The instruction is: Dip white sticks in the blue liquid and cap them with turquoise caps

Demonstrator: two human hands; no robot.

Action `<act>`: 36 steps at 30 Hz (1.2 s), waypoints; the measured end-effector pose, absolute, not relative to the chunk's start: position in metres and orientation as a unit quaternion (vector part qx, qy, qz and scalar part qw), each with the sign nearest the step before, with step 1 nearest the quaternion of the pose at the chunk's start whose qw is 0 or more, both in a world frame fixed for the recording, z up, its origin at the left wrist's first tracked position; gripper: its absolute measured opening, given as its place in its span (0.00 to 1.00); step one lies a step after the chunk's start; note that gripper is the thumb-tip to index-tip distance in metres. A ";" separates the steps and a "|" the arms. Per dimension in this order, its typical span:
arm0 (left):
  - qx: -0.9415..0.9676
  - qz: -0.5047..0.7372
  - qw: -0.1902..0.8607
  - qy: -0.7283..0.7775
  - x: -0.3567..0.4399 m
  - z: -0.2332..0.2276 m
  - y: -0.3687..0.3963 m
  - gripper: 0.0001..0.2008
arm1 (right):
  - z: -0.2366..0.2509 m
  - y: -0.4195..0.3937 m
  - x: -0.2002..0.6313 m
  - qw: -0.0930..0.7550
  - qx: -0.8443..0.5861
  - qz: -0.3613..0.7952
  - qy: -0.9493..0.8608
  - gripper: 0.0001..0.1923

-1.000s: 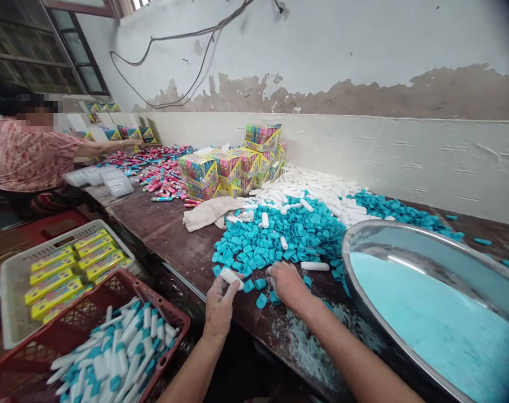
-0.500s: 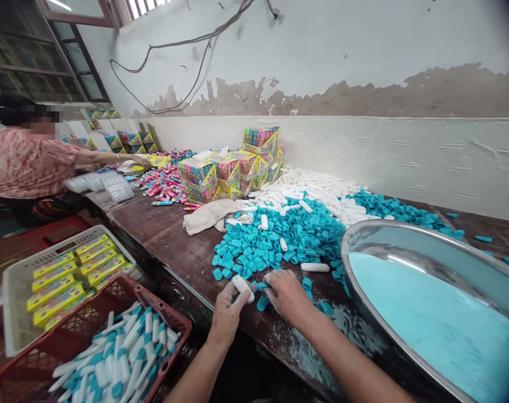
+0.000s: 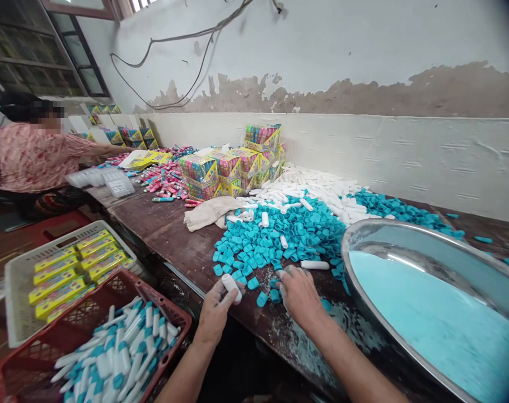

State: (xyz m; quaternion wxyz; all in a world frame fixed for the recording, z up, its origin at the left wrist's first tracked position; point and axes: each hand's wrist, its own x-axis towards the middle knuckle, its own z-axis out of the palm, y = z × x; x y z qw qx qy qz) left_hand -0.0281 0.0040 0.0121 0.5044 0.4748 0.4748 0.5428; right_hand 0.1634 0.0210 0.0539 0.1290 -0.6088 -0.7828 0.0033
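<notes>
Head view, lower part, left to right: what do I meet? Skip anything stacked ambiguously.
Red perforated plastic crate of white-and-blue tubes → left hand holding a white plastic tube → right hand → shiny metal basin with pale-blue contents.

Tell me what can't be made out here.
In the head view:
White tube: partly covered by the left hand.
Right hand: whether it grips anything; its own back hides this.
Red crate: near end cut off by lower edge.
Steel basin: cut off by right edge.
Yellow boxes: print too small, blurred.
</notes>
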 end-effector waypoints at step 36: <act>0.436 0.501 0.563 0.492 -0.029 0.027 0.013 0.19 | 0.046 0.043 0.134 0.049 -0.482 0.057 -0.873 0.11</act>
